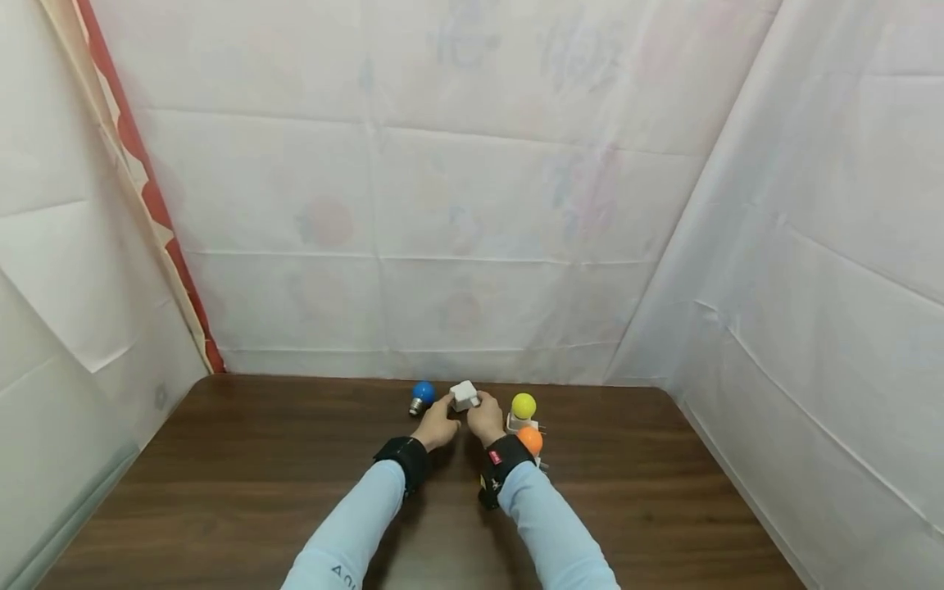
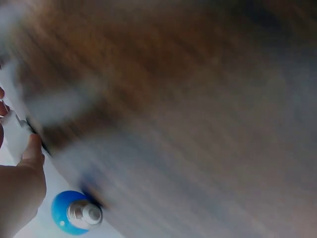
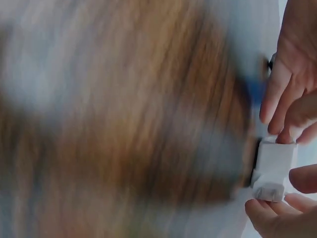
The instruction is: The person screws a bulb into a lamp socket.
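Note:
At the far edge of the table, both hands hold a white, boxy lamp holder (image 1: 464, 395) between them. My left hand (image 1: 437, 426) pinches one end of it, as the right wrist view shows from close up. The opposite end sits between the thumb and fingers of my right hand (image 1: 485, 419). A blue bulb (image 1: 424, 392) with a metal screw base lies just left of the left hand; in the left wrist view the blue bulb (image 2: 67, 210) turns its base toward the camera. To the right of the right hand, a yellow bulb (image 1: 524, 405) stands in a white holder.
An orange bulb (image 1: 529, 440) stands nearer than the yellow one, beside the right wrist, with metal prongs sticking out to its right. The dark wooden table (image 1: 243, 483) is bounded by a white sheet (image 1: 457, 205) behind and sheets at both sides.

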Demonstrator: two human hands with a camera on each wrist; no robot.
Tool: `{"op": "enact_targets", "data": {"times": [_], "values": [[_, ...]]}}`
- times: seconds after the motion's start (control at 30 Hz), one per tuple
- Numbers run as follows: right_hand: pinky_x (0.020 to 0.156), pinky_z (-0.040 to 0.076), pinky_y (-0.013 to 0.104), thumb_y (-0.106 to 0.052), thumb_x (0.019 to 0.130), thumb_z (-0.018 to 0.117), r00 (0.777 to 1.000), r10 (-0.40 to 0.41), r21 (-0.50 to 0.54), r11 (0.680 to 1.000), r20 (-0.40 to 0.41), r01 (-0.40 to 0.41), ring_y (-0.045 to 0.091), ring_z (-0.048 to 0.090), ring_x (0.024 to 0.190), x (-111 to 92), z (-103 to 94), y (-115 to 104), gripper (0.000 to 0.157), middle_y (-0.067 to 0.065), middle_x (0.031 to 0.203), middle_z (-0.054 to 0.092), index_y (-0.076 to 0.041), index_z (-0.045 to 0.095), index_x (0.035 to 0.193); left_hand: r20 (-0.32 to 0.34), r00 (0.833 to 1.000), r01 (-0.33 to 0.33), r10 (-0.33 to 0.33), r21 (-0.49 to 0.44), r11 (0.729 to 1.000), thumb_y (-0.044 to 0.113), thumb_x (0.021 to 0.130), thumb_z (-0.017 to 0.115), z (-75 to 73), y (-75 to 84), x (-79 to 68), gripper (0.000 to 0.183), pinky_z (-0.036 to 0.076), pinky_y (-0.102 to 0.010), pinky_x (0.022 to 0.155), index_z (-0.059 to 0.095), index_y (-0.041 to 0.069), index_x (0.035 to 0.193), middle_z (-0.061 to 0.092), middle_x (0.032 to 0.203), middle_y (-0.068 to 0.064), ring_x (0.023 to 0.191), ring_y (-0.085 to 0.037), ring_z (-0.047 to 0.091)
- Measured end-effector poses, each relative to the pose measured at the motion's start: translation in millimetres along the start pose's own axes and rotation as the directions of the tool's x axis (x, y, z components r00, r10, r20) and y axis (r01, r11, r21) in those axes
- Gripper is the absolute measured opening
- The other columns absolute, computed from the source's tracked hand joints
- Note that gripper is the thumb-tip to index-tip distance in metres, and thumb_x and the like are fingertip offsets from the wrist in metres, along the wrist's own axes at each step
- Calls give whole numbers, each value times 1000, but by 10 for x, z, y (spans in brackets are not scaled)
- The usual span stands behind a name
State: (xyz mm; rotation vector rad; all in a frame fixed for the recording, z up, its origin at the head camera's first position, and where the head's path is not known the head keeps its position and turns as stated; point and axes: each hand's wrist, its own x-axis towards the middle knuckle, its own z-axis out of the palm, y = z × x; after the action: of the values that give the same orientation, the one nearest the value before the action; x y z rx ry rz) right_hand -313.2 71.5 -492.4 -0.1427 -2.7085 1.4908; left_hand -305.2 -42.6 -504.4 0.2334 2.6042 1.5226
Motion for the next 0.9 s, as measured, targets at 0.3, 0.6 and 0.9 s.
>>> {"op": "enact_targets", "data": {"times": [0.3,0.6,0.9], "values": [[93,43,42,4,85,43,986,156,272,948,54,-165,33,49,113,-52,-52,-112,43,26,126,51,10,48,127,-94,996,-15,3,-127,992,0,88,54,-110,80,-64,50,49,-40,90,37,-11,133,51,126,-29,116,-37,52],[86,42,33,4,81,50,967,213,325,913,140,-248,26,49,105,-215,-245,-227,43,21,123,54,7,52,124,-272,950,127,-153,-109,986,20,81,69,-202,311,-170,32,51,-30,66,67,-1,104,70,94,-14,84,-23,66],[104,37,43,3,88,46,916,260,458,804,305,-380,31,40,126,-379,-399,-249,44,24,137,40,7,42,132,-285,941,179,-184,-45,983,22,75,73,-246,351,-226,22,47,-33,72,72,7,91,71,91,-7,86,-23,64]]}}
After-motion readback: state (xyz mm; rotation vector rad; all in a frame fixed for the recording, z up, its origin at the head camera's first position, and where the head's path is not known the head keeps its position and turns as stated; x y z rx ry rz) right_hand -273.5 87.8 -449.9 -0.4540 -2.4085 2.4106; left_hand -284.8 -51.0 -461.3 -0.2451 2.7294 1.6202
